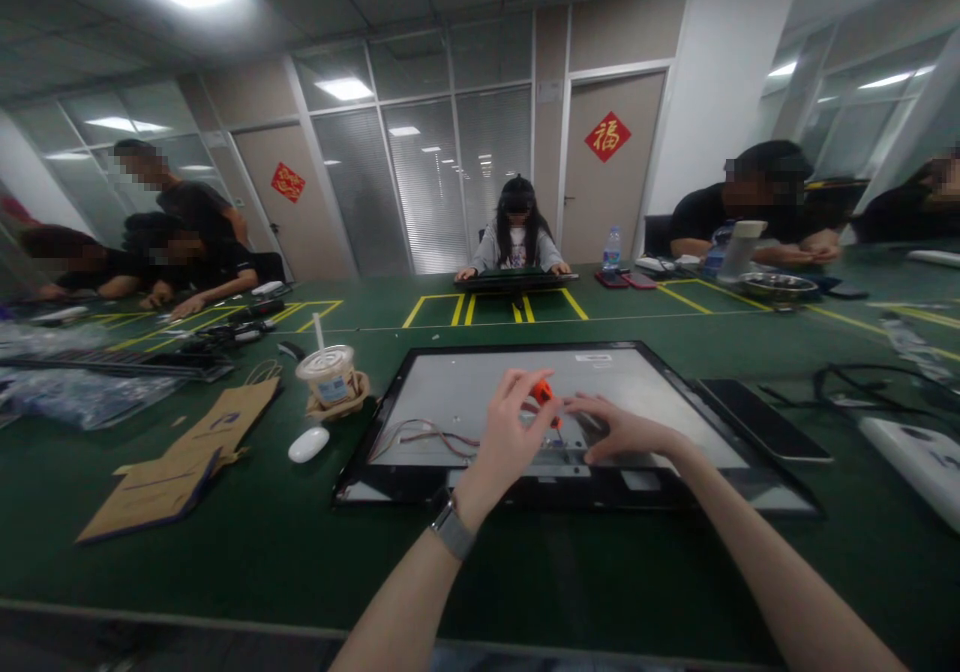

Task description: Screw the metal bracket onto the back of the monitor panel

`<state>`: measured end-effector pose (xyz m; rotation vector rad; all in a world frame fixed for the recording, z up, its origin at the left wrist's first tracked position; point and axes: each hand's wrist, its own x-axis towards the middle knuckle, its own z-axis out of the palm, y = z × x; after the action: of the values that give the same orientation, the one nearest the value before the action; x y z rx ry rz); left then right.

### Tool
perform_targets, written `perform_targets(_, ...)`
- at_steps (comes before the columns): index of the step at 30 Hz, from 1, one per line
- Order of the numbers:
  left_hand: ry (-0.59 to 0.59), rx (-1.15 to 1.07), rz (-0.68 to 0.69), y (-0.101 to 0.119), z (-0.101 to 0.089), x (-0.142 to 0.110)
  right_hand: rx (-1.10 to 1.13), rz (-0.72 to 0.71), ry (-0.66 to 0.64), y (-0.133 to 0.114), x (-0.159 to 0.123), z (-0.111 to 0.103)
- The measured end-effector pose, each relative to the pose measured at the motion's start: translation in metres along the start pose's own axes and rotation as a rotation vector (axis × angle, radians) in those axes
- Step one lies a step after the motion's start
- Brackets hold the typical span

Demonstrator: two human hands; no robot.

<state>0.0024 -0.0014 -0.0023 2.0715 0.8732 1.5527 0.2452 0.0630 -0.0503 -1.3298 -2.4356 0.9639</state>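
Bare forearms (pixel 409 602) are stretched over the worktop (pixel 262 572) as an orange-handled screwdriver (pixel 541 390), best kept upright, is clasped in the grip of the left hand (pixel 514 420) above a black-framed panel (pixel 450 382), while whether anything is held by the right hand (pixel 626 428), just beside that grip, cannot be told.

Lg flat panel (pixel 450 392), black frame, grey metal back face-up, lying flat on worktop (pixel 262 562). White label (pixel 593 358) at far edge, R of ctr. Thin wires (pixel 431 439) loose on near-L part, curved. Small grey strip (pixel 555 470) along near edge, approx ctr. Screwdriver (pixel 543 390): orange hdl, in L hand (pixel 517 417), near-upright, shaft down twd strip; tip contact unclear.
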Motion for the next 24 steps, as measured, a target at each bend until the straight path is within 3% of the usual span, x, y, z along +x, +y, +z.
perform_targets(4,-0.177,-0.064,-0.050,-0.0007,-0.0094,0.0063,-0.002,-0.004,-0.001,0.0006,0.0006,0.0005)
perform_targets(10,-0.120,-0.010,-0.075,-0.0049,-0.0112,0.0071,-0.023,0.005,-0.015,-0.0051,-0.0013,-0.0012)
perform_targets(16,-0.120,-0.123,-0.095,-0.0042,-0.0080,0.0062,-0.026,0.011,-0.023,-0.0078,-0.0028,-0.0023)
perform_targets(19,-0.074,-0.054,-0.077,-0.0041,-0.0086,0.0062,-0.023,0.000,-0.021,-0.0066,-0.0026,-0.0022)
perform_targets(24,-0.199,-0.064,-0.038,-0.0016,-0.0125,0.0065,-0.020,0.001,-0.014,-0.0044,-0.0017,-0.0015)
